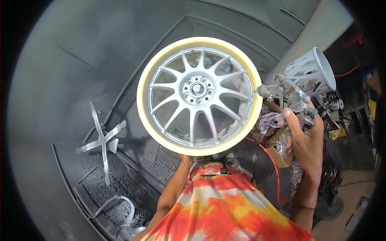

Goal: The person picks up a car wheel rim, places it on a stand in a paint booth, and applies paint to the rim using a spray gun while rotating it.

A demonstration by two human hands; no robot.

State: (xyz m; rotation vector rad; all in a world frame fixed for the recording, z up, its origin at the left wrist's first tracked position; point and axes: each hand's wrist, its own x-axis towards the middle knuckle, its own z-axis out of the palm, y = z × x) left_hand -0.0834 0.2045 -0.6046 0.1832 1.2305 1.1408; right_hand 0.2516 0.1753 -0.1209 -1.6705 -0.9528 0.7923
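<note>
A silver multi-spoke wheel rim with a pale yellow outer edge faces up in the middle of the view. My right hand is wrapped round a paint-spattered spray gun, thumb on its near side. The gun's nozzle points left, close beside the rim's right edge. My left hand reaches under the near edge of the rim. Only its wrist area shows; the rim hides the fingers, so I cannot tell how they grip or what supports the rim.
At lower left stands a silver-coated, cross-shaped stand. A red hose curves down below the gun. Behind the gun is a white slatted basket, with a cardboard box and clutter beneath. Grey, paint-coated walls enclose the left and far sides.
</note>
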